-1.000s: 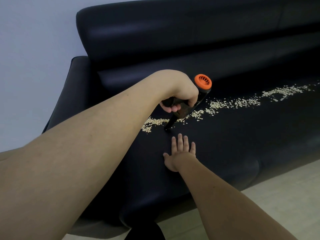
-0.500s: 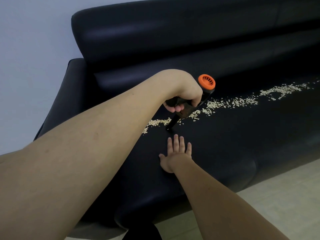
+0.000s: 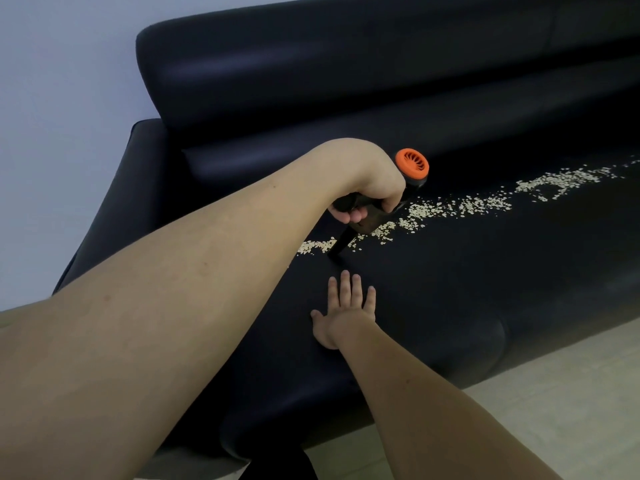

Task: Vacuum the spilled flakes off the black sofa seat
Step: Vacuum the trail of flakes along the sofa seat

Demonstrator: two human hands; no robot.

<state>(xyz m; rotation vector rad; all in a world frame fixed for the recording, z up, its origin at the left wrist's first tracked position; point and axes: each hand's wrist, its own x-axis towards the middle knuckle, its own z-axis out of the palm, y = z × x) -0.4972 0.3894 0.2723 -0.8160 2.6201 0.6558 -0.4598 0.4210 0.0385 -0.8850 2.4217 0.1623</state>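
Left hand (image 3: 372, 188) fingers (image 3: 353, 216) around vacuum (image 3: 408, 174) (nozzle seemingly among flakes (image 3: 450, 206))

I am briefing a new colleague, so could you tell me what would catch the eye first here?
A pale trail of flakes runs across the black sofa seat toward the right. At its left end the left hand grips a black handheld vacuum with an orange cap, nozzle down. The right hand rests flat on the seat nearby.

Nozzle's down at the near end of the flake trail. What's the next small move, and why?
Probably slide the vacuum nozzle slowly rightward along the flakes. The left hand holds the handle with the tip on the sofa seat amid the trail's left end; most flakes stretch away to the right. The right hand lies flat on the seat, clear of that path.
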